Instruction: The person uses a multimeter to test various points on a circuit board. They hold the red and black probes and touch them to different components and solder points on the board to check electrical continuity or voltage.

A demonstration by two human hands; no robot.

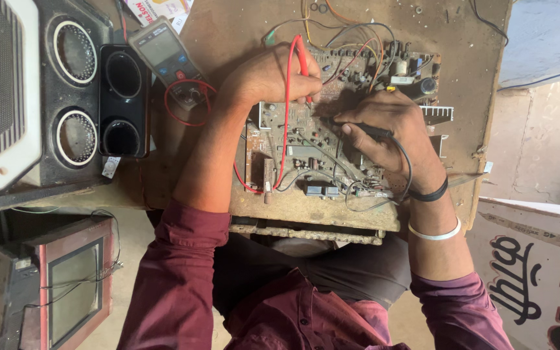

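Head view, looking down on a worn wooden workbench point(241, 26). A bare circuit board point(332, 129), crowded with components and loose wires, lies flat on the bench and serves as the landmark. Left hand point(270, 74): fingers curled closed around a red test probe point(302, 61), tip pressed onto the board's upper middle; its red lead point(284, 129) loops down across the board. Right hand point(393, 126): fingers closed around a black test probe point(367, 129), tip set on the board's centre, just right of the red one; its black lead point(404, 155) trails over the wrist side. Both probes appear to be in contact with the board. A multimeter point(163, 52) lies left of the board, beyond the left forearm, with a coil of red lead beside it; its display cannot be read.

Progress, as judged: probing is under way, both tips placed; nothing shows whether any reading has been taken or how many points remain.

Containers: none open is visible. Left of the multimeter stand a black speaker cabinet point(76, 84) with ringed round openings and a smaller black two-hole panel point(123, 97); below these, a red-framed set point(72, 291) with a screen.
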